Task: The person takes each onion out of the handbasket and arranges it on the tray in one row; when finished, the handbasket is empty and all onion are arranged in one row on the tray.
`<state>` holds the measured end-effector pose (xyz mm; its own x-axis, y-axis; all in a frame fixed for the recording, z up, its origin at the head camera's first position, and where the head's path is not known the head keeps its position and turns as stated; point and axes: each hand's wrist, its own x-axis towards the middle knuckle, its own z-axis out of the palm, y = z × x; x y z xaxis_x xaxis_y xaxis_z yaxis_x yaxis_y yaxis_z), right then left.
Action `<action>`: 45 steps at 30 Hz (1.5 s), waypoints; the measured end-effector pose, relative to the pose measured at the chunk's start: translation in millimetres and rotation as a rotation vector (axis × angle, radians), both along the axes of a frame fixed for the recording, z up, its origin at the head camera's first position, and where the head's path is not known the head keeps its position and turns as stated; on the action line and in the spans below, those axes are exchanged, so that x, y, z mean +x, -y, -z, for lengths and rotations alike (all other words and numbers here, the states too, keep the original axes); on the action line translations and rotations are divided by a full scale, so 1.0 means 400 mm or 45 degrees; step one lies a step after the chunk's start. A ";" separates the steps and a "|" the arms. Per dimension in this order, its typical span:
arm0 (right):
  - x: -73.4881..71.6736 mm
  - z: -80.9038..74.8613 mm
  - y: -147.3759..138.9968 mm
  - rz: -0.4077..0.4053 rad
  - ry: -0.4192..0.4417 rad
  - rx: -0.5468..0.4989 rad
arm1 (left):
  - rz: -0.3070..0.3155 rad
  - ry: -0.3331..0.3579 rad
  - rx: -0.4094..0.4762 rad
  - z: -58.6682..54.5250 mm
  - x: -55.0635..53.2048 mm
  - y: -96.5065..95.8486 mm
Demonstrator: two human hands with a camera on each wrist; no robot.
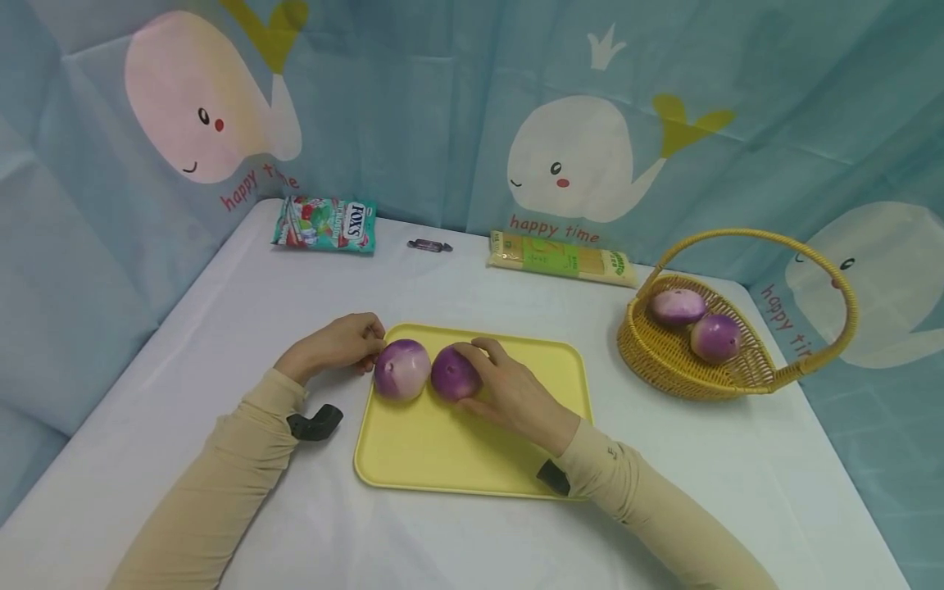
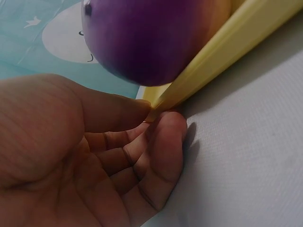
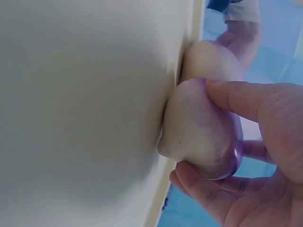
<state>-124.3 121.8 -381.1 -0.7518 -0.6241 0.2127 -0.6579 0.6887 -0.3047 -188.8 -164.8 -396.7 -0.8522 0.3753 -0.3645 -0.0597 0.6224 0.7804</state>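
Note:
Two purple-and-white turnips sit side by side in the upper left part of a yellow tray. My right hand grips the right turnip, thumb on one side and fingers on the other, as the right wrist view shows of the turnip's pale underside. The left turnip touches or nearly touches it. At the tray's far left corner, my left hand pinches the rim between thumb and curled fingers. Just above that thumb is the left turnip's purple side.
A wicker basket with a tall handle stands at the right, holding two more turnips. Along the table's back lie a Fox's candy bag, a small wrapped candy and a pack of spaghetti. A whale-print curtain hangs behind.

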 end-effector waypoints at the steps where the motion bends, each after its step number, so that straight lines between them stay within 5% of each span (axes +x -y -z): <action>1: 0.000 0.000 0.000 0.001 -0.004 0.000 | 0.003 -0.002 0.000 0.001 -0.001 0.000; 18: -0.002 0.000 0.008 0.019 -0.060 0.016 | 0.000 0.005 -0.016 -0.004 0.002 -0.002; 45: 0.001 -0.015 0.008 0.115 0.056 0.067 | 0.023 -0.006 0.001 -0.013 0.007 -0.003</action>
